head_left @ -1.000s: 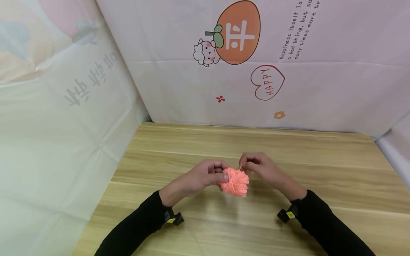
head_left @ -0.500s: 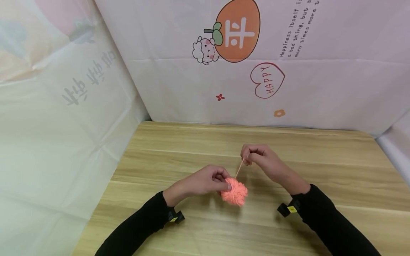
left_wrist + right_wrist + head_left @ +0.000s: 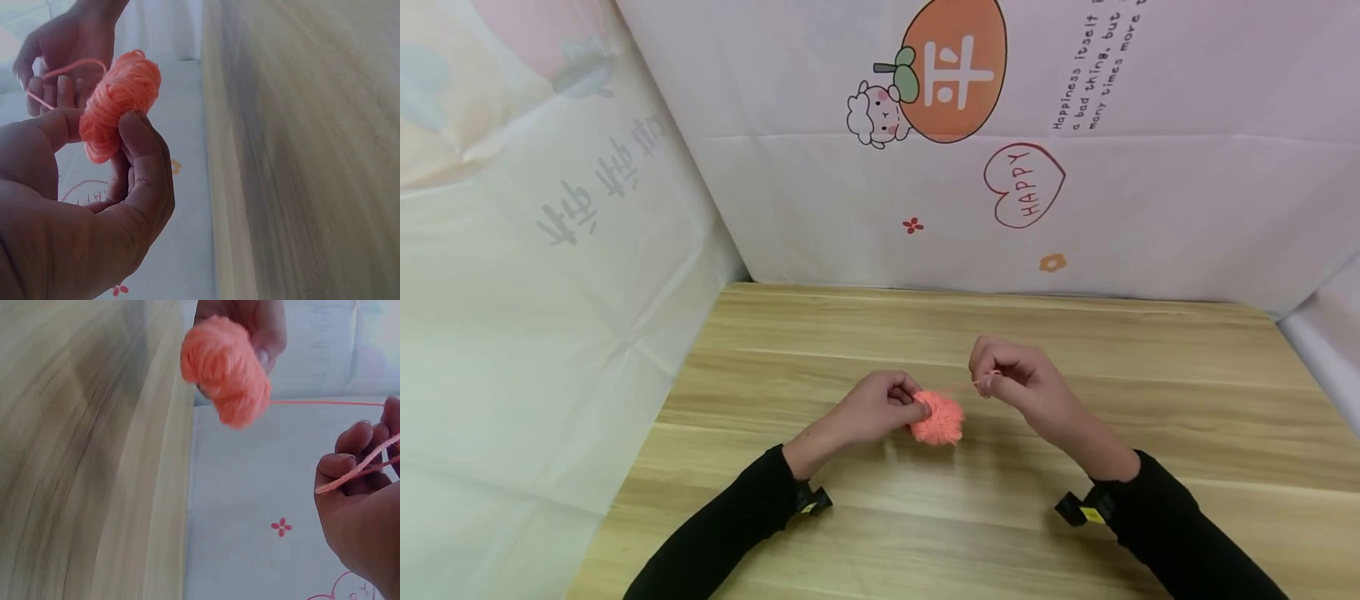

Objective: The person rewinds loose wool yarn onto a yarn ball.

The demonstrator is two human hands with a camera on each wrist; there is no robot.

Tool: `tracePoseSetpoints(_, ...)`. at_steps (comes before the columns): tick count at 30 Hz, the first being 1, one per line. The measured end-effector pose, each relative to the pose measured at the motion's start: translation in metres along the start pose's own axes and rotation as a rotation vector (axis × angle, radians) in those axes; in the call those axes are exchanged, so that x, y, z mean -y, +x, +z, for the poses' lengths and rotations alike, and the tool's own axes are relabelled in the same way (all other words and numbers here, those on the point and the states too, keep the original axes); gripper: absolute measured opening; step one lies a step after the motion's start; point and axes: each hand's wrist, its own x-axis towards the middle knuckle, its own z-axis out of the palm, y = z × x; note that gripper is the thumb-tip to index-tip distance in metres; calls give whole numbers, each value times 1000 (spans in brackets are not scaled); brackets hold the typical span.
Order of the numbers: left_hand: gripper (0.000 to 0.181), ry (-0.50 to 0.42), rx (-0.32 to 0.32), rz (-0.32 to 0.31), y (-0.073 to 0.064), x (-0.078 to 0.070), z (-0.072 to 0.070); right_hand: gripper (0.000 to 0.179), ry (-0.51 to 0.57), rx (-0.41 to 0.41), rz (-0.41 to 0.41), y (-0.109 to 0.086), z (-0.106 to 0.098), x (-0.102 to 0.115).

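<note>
A small coral-pink ball of yarn (image 3: 942, 419) is held above the wooden table. My left hand (image 3: 880, 408) pinches its left side between thumb and fingers. In the left wrist view the yarn ball (image 3: 122, 100) shows its wound strands, with the thumb and fingertips pressed into its sides. My right hand (image 3: 1018, 379) is to the right and slightly farther back, fingers curled, pinching the loose yarn end. From the ball a strand (image 3: 325, 402) runs across to that hand in the right wrist view, and a length of it (image 3: 356, 472) lies over the curled fingers.
The wood-grain table (image 3: 820, 533) spreads under both hands. A white printed cloth (image 3: 820, 208) hangs behind its far edge, and another pale cloth (image 3: 550, 333) stands along the left. Each wrist carries a small black camera.
My right hand has drawn away from the ball to the right and slightly back, pulling out strand. The left hand with the yarn ball dipped toward me, then moved back up and slightly left.
</note>
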Motion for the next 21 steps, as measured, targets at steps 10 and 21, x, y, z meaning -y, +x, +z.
tracePoseSetpoints(10, 22, -202, -110, -48, 7, 5, -13, 36, -135, 15, -215, -2, 23, 20)
tracePoseSetpoints(21, 19, -365, -153, -16, 14, 0, -23, 33, -265, 43, -243, -13, 50, 30)
